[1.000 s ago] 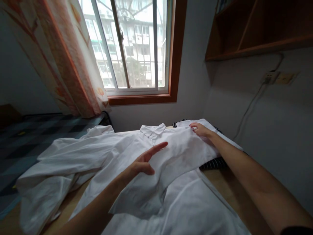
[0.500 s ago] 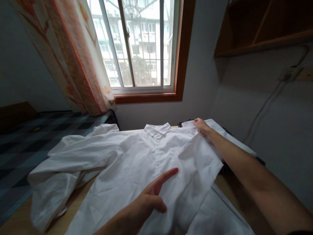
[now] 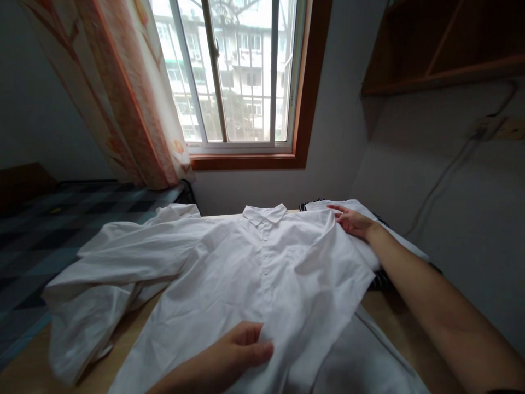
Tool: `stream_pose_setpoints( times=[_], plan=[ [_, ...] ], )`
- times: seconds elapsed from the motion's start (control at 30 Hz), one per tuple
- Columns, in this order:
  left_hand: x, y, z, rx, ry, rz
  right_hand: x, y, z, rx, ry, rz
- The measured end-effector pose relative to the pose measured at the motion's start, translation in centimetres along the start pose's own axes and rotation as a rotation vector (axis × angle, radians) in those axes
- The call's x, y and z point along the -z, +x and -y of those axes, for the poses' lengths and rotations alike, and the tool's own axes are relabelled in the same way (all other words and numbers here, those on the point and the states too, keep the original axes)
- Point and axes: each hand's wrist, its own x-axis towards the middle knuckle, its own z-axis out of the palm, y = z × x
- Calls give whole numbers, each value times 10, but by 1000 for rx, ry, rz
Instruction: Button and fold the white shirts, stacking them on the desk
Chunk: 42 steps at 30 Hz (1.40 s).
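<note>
A white button-up shirt (image 3: 229, 273) lies spread front up, its collar (image 3: 264, 213) toward the window. One sleeve (image 3: 135, 251) stretches out to the left in loose folds; the right side is folded inward at the shoulder. My left hand (image 3: 241, 350) is low on the shirt front, thumb on top and fingers curled, their tips hidden by the cloth it grips. At the right shoulder, my right hand (image 3: 356, 221) has its fingers extended and apart, close beside the folded edge, holding nothing.
Folded white clothing with black striped trim (image 3: 379, 219) lies beyond my right hand. A wooden table (image 3: 24, 372) supports the shirt. To the left is a bed with a checked cover (image 3: 33, 246); a curtain (image 3: 135, 98) hangs by the window (image 3: 241, 82). A shelf (image 3: 443, 76) is upper right.
My right hand has let go of the shirt's shoulder, shifting slightly right with fingers opened. My left hand has moved down and left, its pointing index finger now curled in.
</note>
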Motion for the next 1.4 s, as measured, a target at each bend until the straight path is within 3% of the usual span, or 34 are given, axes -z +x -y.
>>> stream_pose_setpoints(
  times=[0.17,0.33,0.5,0.6,0.73,0.9,0.97,1.13,1.33,1.4],
  plan=[
    [-6,-1,-28,-163,66,96,-7,23,9,-53,-340,-178],
    [-15,-4,-54,-207,145,121,-11,52,22,-68,-591,-275],
    [-15,-3,-50,-129,351,137,-23,77,37,83,-846,-386],
    [-10,-1,-41,-195,402,10,-37,81,28,162,-930,-418],
    [5,5,-18,-250,248,-159,-43,76,9,172,-952,-395],
    [29,5,22,-192,223,-266,-22,52,5,53,-875,-486],
    [34,3,30,-203,260,-271,-14,37,2,-21,-840,-455],
    [32,5,27,-240,332,-388,-10,6,-12,-84,-852,-363],
    [26,8,13,-185,144,-198,-10,4,-5,122,-958,-408],
    [25,8,13,-221,285,-279,-9,6,-3,151,-992,-438]
  ],
)
